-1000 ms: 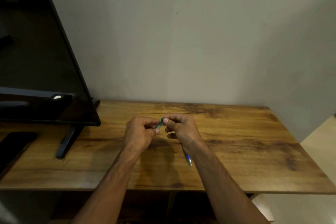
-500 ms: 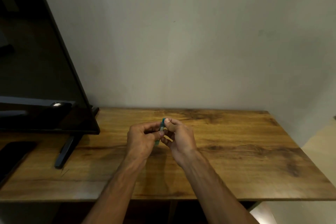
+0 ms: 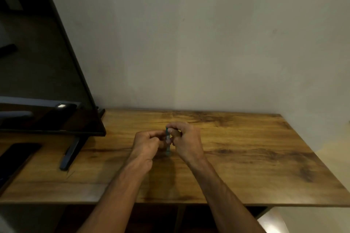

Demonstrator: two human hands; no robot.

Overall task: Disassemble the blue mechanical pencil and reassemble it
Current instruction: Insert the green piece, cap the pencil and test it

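Blue pencil (image 3: 167, 141) stands upright, pinched between left hand (image 3: 146, 144) and right hand (image 3: 186, 143), both clenched on it above the counter's (image 3: 246, 157) middle toward the back edge; a slipped twist could drop some small part.

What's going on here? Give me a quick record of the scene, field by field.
surface: wooden table
left hand: closed on the pencil's left side
right hand: pinching the top
blue mechanical pencil: held roughly upright between both hands, above the table
pencil state: too small to tell whether it is apart
left of hands: dark screen on a stand
far left: flat black object
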